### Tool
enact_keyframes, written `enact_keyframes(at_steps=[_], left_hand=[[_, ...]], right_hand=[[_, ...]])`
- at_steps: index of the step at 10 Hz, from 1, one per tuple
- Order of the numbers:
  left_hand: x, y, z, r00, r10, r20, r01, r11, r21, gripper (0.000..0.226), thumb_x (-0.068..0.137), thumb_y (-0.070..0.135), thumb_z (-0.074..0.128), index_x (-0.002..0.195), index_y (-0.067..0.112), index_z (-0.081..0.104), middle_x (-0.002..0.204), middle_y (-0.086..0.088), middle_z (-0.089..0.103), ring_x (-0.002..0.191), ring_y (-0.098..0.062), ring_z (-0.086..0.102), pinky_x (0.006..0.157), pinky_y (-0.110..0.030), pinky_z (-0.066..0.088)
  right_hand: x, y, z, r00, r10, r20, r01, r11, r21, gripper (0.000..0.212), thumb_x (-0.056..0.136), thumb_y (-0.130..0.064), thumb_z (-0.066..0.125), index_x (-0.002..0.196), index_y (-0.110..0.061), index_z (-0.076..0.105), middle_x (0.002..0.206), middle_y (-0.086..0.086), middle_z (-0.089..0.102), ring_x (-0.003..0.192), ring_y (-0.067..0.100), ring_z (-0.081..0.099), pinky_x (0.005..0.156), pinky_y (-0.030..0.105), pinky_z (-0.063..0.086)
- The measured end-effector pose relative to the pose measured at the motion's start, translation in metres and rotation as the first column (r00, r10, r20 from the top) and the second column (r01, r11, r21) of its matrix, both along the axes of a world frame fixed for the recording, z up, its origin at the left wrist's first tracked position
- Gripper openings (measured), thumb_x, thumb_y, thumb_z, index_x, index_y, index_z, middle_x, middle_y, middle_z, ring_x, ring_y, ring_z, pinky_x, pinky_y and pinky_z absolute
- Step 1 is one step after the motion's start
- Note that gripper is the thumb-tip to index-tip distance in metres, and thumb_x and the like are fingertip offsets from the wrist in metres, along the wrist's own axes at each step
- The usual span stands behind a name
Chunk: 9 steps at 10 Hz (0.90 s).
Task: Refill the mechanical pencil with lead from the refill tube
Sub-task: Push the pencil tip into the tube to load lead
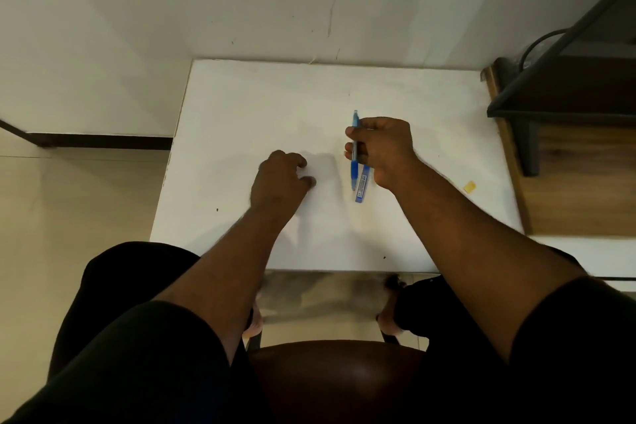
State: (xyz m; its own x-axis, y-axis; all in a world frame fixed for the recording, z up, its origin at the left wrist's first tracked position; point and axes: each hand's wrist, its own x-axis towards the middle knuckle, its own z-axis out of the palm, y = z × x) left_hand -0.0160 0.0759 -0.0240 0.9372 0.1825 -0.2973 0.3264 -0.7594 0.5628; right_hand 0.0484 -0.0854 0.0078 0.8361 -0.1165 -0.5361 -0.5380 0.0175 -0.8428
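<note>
While the person sits on a dark brown chair seen at the bottom centre of the frame, both bare forearms reach up over a white surface that fills the middle of the view. The right hand, right of centre, is closed around a blue mechanical pencil, with the fingers wrapped across its barrel; the pencil stands nearly upright in the frame, one end poking out above the fingers and the other pointing down toward the surface. Whether that lower tip touches the surface cannot be told. Just to the right of the pencil's lower part, and partly hidden under the heel of the right hand, a blue lead refill tube lies on the surface, its lower end reaching a little further down the frame than the pencil's tip. The left hand, left of centre, rests knuckles up on the surface with its fingers curled loosely inward, holding nothing visible and well apart from the pencil. A small yellow scrap lies near the right edge of the surface. At the upper right stands a dark metal frame on a wooden board.
</note>
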Motion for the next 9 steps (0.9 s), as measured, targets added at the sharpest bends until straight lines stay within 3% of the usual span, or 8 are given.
enact_keyframes(at_steps=[1,2,5,7,8,9], left_hand=[[-0.004,0.003,0.0,0.995,-0.096,-0.022,0.098,0.97,0.223,0.059,0.075,0.044,0.072,0.127,0.029,0.049,0.121,-0.006,0.048,0.112,-0.03,0.045,0.087,-0.041,0.042],[-0.004,0.003,0.004,0.994,-0.102,-0.039,0.109,0.939,0.327,0.064,0.075,0.05,0.07,0.13,0.032,0.042,0.124,-0.007,0.044,0.112,-0.032,0.042,0.087,-0.044,0.038],[0.01,-0.002,0.01,0.979,-0.14,-0.146,0.186,0.906,0.381,0.068,0.073,0.047,0.074,0.127,0.026,0.037,0.125,-0.012,0.039,0.109,-0.035,0.04,0.088,-0.054,0.043],[0.03,0.003,0.016,0.961,-0.166,-0.223,0.237,0.909,0.343,0.087,0.059,0.049,0.083,0.127,0.03,0.032,0.127,-0.01,0.034,0.111,-0.036,0.037,0.082,-0.053,0.044],[0.038,0.008,0.02,0.93,-0.248,-0.27,0.338,0.866,0.369,0.102,0.052,0.055,0.084,0.131,0.031,0.025,0.129,-0.009,0.029,0.112,-0.037,0.035,0.079,-0.054,0.049],[0.07,0.014,0.031,0.857,-0.395,-0.33,0.499,0.794,0.347,0.108,0.05,0.057,0.084,0.134,0.026,0.025,0.128,-0.011,0.034,0.111,-0.038,0.041,0.072,-0.044,0.045]], right_hand=[[0.005,0.005,-0.012,0.996,0.063,0.057,-0.04,0.936,-0.35,0.026,0.065,-0.024,0.085,0.081,-0.015,0.066,0.088,0.009,0.072,0.076,0.028,0.07,0.075,0.044,0.06],[0.009,0.012,-0.018,0.989,0.13,0.072,-0.081,0.876,-0.476,0.027,0.064,-0.028,0.085,0.075,-0.016,0.063,0.087,0.008,0.071,0.079,0.028,0.07,0.078,0.045,0.059],[0.006,0.025,-0.035,0.974,0.225,0.019,-0.178,0.818,-0.547,0.032,0.065,-0.026,0.085,0.076,-0.009,0.06,0.08,0.015,0.07,0.072,0.035,0.07,0.073,0.048,0.059],[-0.001,0.024,-0.03,0.965,0.259,0.035,-0.189,0.783,-0.593,0.045,0.065,-0.045,0.083,0.088,-0.013,0.06,0.087,0.009,0.068,0.074,0.03,0.067,0.072,0.043,0.059],[0.003,0.015,-0.026,0.944,0.316,0.1,-0.16,0.7,-0.696,0.051,0.07,-0.054,0.075,0.089,-0.007,0.064,0.085,0.004,0.065,0.079,0.021,0.06,0.068,0.032,0.047],[0.026,0.008,-0.023,0.915,0.393,0.089,-0.184,0.604,-0.775,0.044,0.077,-0.054,0.069,0.092,-0.012,0.064,0.085,-0.005,0.058,0.08,0.011,0.051,0.07,0.025,0.04]])
